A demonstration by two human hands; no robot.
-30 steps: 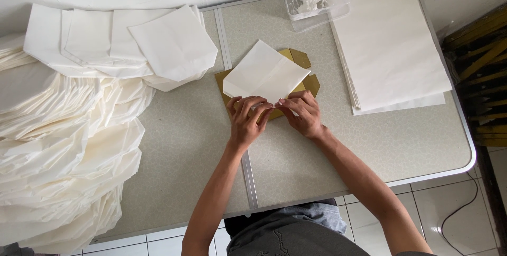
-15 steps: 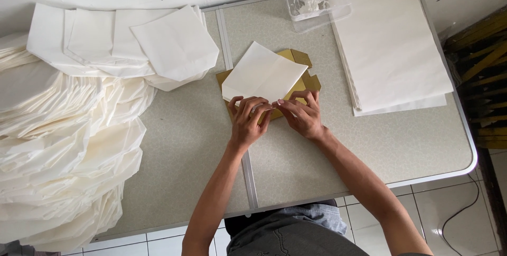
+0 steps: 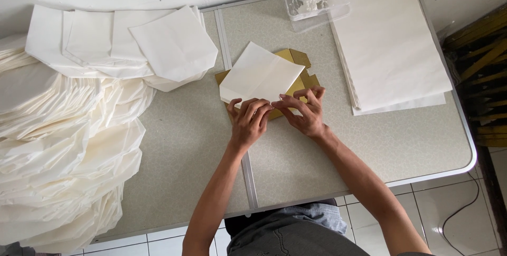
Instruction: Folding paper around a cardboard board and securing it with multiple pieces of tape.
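Both hands pinching the paper edge

Left hand (image 3: 248,121) and right hand (image 3: 305,112), fingers curled, pinch the near edge of the folded white paper sheet (image 3: 261,74) over a gold cardboard template (image 3: 303,79).

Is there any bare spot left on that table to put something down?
Yes: the table is bare right of the right hand, below the flat paper stack. Another bare strip lies between the left hand and the heaped folded papers. The far left, under the folded sheets, is crowded.
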